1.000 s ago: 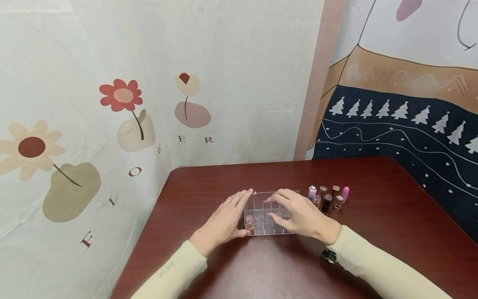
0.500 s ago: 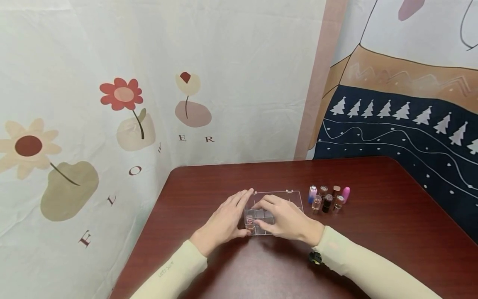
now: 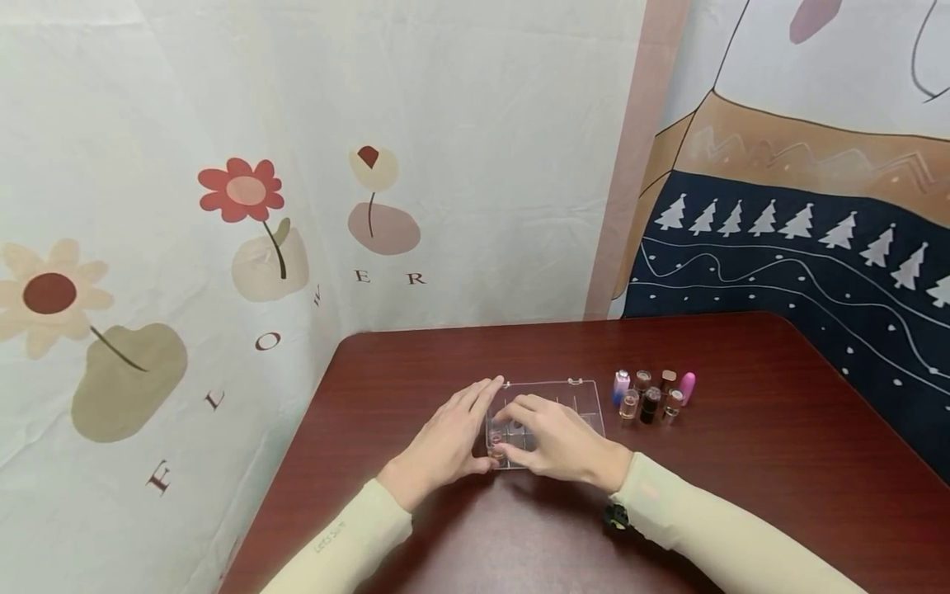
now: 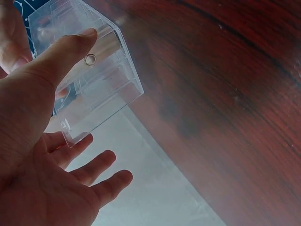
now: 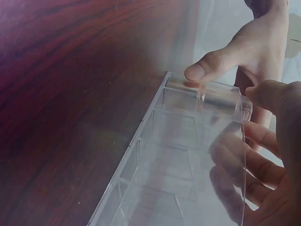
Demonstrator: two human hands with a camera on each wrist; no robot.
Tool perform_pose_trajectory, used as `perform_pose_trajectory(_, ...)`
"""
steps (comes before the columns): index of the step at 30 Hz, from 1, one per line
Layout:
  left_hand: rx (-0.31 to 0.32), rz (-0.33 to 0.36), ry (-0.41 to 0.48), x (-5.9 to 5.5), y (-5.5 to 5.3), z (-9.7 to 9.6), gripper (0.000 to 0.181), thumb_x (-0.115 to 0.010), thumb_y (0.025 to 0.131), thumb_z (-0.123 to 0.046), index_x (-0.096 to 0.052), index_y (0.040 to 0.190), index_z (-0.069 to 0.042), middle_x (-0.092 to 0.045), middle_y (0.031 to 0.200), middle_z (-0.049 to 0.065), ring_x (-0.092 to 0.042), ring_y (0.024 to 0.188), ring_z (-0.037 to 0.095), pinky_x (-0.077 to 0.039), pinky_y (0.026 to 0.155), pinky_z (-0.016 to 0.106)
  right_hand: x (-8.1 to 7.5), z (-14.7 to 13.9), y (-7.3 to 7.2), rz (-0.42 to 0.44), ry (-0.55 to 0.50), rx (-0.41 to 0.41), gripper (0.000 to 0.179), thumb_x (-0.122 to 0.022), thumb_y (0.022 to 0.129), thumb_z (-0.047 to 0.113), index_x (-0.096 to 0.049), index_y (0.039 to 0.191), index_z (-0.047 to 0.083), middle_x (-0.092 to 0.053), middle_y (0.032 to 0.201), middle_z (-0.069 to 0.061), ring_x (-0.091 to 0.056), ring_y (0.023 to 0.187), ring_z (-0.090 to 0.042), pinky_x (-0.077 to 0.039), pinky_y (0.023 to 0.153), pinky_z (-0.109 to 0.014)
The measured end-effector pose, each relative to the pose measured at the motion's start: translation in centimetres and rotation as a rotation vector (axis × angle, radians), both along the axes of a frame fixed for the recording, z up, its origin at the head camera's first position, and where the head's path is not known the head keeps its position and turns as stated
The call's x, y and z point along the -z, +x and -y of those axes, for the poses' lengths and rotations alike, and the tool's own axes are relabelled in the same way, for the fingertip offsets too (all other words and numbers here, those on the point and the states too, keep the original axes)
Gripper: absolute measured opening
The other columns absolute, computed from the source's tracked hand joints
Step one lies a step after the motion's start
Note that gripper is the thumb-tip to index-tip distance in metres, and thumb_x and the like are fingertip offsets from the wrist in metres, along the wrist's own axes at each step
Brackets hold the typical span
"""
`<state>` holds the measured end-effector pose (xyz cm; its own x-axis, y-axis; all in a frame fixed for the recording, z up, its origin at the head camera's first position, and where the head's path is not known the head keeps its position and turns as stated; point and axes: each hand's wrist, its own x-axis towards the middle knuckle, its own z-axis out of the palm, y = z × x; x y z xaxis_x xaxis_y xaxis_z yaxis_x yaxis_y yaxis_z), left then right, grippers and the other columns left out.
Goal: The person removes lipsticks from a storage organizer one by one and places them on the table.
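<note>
A clear plastic divided organizer point(image 3: 588, 406) stands on the table. My left hand point(image 3: 445, 433) grips its left end, fingers along the side and thumb at the front corner. In the left wrist view that thumb presses the clear wall point(image 4: 101, 108), while the other fingers spread behind it. A clear-capped lipstick tube point(image 5: 221, 106) sits in the front left compartment, its capped end sticking out. My right hand point(image 3: 566, 437) reaches over the organizer, thumb and fingertips curled close round this end. The hand hides part of the compartments.
Several lipsticks stand in a cluster right of the organizer, among them a black one point(image 3: 650, 406), a pink-and-blue one point(image 3: 621, 388) and a bright pink one point(image 3: 688, 386). The dark red table point(image 3: 416, 363) meets a printed cloth wall point(image 3: 505, 206) behind.
My right hand has moved left across the organizer to the tube in the front left compartment. My left hand keeps its place at the left end.
</note>
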<state>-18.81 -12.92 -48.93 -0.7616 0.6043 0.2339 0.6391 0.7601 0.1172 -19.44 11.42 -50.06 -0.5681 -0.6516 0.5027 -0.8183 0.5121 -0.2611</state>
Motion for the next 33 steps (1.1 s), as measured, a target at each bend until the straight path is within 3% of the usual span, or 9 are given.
perform_pose_trajectory(8, -0.001, -0.01, 0.014, 0.09, 0.06, 0.03, 0.132, -0.11, 0.08, -0.04, -0.033, 0.18, -0.002, -0.053, 0.177, 0.023, -0.057, 0.163, 0.044, -0.053, 0.134, 0.057, 0.3, 0.45, 0.02, -0.02, -0.01, -0.012, 0.034, -0.094, 0.099, 0.033, -0.08, 0.124, 0.016, -0.084, 0.117, 0.001, -0.081, 0.097, -0.014, -0.071, 0.084, -0.032)
perform_pose_trajectory(25, -0.004, 0.002, 0.027, 0.12, 0.27, 0.09, 0.131, -0.11, 0.081, -0.038, -0.032, 0.181, -0.002, -0.053, 0.177, 0.024, -0.057, 0.162, 0.045, -0.054, 0.133, 0.059, 0.46, 0.92, 0.01, 0.043, -0.068, -0.051, 0.022, -0.091, 0.103, 0.023, -0.079, 0.118, 0.013, -0.084, 0.107, 0.001, -0.079, 0.093, -0.007, -0.068, 0.083, -0.02)
perform_pose_trajectory(33, -0.006, -0.014, 0.015, 0.15, 0.3, 0.1, 0.133, -0.11, 0.081, -0.041, -0.032, 0.181, -0.003, -0.053, 0.177, 0.024, -0.057, 0.163, 0.044, -0.053, 0.134, 0.057, 0.04, 0.42, -0.26, 0.017, -0.166, -0.111, 0.022, -0.091, 0.101, 0.012, -0.078, 0.119, 0.008, -0.085, 0.108, -0.002, -0.081, 0.089, -0.01, -0.072, 0.08, -0.027)
